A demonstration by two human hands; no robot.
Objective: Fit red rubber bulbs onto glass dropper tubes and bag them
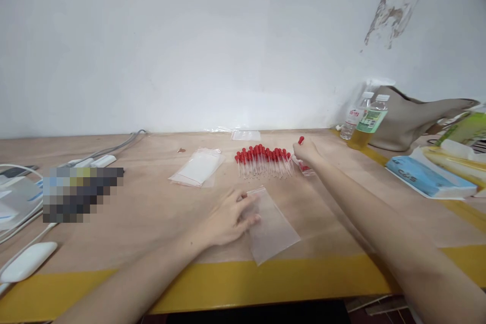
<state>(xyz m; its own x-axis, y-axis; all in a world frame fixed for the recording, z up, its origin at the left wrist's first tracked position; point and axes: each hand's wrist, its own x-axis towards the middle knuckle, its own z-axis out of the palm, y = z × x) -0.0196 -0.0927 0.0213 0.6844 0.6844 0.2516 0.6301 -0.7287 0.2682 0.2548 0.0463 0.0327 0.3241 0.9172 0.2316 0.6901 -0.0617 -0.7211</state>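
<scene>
My left hand [230,217], slightly blurred, reaches over the left side of a clear zip bag [273,230]. Its thumb and index finger are apart on or just above the plastic. My right hand [307,152] is closed around a dropper with a red bulb [301,139] that sticks up above the fingers; the rest of it is hidden. Left of that hand lies a row of glass droppers [264,162], red bulbs pointing to the wall. Partly behind the right wrist is a small clear bag with red in it [307,171].
A stack of clear zip bags [197,167] lies left of the droppers. Farther back, near the wall, is a white packet [246,135]. Bottles [370,124] and a blue tissue pack [429,177] stand at right. Cables and a white mouse [30,261] occupy the left.
</scene>
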